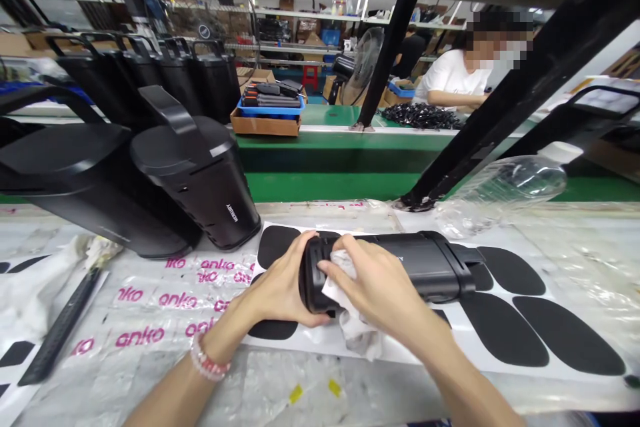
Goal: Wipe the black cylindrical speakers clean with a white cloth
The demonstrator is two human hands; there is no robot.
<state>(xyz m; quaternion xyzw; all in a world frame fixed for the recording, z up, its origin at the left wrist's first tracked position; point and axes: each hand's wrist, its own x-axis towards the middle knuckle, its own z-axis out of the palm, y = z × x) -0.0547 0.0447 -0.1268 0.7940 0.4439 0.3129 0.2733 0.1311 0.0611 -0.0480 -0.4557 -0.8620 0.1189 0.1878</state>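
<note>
A black cylindrical appliance lies on its side on a white sheet printed with black oval stickers. My left hand is wrapped round its near end, the fingers curled over the rim. My right hand presses a crumpled white cloth against the top of that same end, with the fingers closed on the cloth. A beaded bracelet is on my left wrist.
Two upright black appliances stand at the left, with more in a row behind. Plastic bags printed "anko" lie beside a black strip. A clear plastic bottle lies at the right. A person in white sits beyond the green conveyor.
</note>
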